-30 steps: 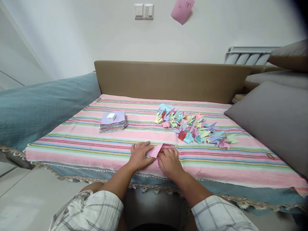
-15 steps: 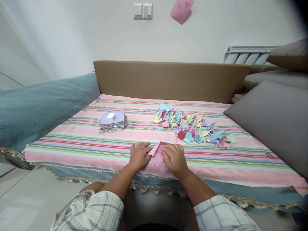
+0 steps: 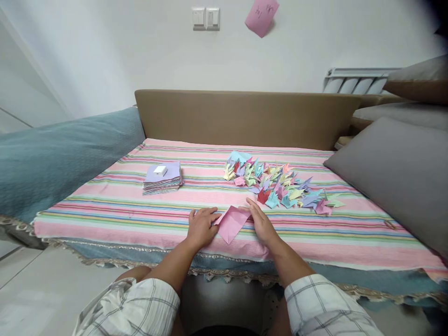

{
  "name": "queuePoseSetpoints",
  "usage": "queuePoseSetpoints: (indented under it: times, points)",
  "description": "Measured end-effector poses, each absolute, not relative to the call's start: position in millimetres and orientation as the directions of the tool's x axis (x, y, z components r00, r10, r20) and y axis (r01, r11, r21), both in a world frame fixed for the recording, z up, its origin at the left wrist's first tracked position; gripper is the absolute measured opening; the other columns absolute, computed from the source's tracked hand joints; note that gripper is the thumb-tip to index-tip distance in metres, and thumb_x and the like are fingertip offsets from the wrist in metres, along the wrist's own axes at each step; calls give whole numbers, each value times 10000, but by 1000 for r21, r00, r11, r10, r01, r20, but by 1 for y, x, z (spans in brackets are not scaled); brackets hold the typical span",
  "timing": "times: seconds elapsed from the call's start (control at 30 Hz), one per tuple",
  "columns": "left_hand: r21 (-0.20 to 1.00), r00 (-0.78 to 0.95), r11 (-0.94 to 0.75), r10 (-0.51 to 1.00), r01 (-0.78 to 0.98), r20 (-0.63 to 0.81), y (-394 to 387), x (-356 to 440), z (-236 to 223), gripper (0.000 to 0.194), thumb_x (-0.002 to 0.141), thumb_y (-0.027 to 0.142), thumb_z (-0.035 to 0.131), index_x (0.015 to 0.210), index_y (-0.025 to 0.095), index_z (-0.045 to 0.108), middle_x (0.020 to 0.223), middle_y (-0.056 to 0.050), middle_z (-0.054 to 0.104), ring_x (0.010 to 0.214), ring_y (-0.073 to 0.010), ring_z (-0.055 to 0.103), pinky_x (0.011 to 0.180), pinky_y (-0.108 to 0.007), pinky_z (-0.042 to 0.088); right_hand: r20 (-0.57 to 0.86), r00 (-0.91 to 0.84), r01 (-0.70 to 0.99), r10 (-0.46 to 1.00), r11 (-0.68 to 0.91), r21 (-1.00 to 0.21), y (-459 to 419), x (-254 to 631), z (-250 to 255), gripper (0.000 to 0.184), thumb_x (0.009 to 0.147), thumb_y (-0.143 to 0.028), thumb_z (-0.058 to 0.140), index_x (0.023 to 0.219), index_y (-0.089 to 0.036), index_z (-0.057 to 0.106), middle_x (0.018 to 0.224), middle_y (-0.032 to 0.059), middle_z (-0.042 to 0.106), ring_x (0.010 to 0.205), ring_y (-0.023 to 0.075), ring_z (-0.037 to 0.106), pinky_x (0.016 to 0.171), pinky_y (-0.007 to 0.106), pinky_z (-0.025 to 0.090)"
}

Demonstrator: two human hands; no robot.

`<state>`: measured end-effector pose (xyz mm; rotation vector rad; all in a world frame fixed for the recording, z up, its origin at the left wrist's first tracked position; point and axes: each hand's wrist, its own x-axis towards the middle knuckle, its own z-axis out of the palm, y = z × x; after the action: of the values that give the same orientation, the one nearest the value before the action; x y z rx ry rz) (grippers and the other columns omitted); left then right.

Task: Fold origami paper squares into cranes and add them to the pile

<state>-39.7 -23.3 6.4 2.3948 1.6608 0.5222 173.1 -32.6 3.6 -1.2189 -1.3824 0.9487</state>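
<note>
A pink sheet of origami paper point(image 3: 231, 225), partly folded with crease lines, lies on the striped cloth in front of me. My left hand point(image 3: 203, 227) rests beside its left corner, fingers spread on the cloth, with the index finger and thumb touching the paper's edge. At the right corner, my right hand point(image 3: 262, 221) is open, its fingers stretched out and the inner fingertips against the paper. Beyond the hands, to the right, lies a spread of folded paper cranes point(image 3: 276, 184) in many colours.
A stack of paper squares point(image 3: 162, 179) with a small white block point(image 3: 160, 171) on top sits left. Striped cloth point(image 3: 115, 210) covers the seat. A grey cushion point(image 3: 392, 163) is at right, a blue-covered armrest point(image 3: 77, 144) at left, and a brown backrest point(image 3: 241, 116) behind.
My right hand has moved off the paper's upper flap to its right corner, and its fingers have straightened. More of the pink paper shows. My left hand has stayed put.
</note>
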Motion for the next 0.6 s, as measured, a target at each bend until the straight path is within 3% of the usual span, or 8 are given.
queuePoseSetpoints:
  times: [0.17,0.43,0.6]
  points:
    - [342,312,-360,931,868,189,-24,-39,8,383,766,271,512,1110,426,576,1294,54,524,1195,-242,425,1021,-556,142,230,-18,193,973,229,-954,-33,172,4,582,860,-599,318,1223,-197,532,1295,64,520,1250,207,402,1075,374,263]
    - [363,293,-352,933,863,210,-25,-38,10,344,777,312,514,1109,336,601,1254,5,561,1177,-268,437,1029,-547,152,219,-135,114,966,235,-965,-31,171,-1,587,867,-614,263,1103,-208,616,1141,59,629,1073,214,558,973,375,390]
    - [357,319,-371,927,857,197,-24,-38,9,364,763,268,522,1092,404,593,1285,42,535,1192,-259,432,1022,-562,139,242,-201,119,949,269,-956,-35,167,4,628,868,-627,234,1090,-202,639,1123,59,640,1078,216,553,987,377,376]
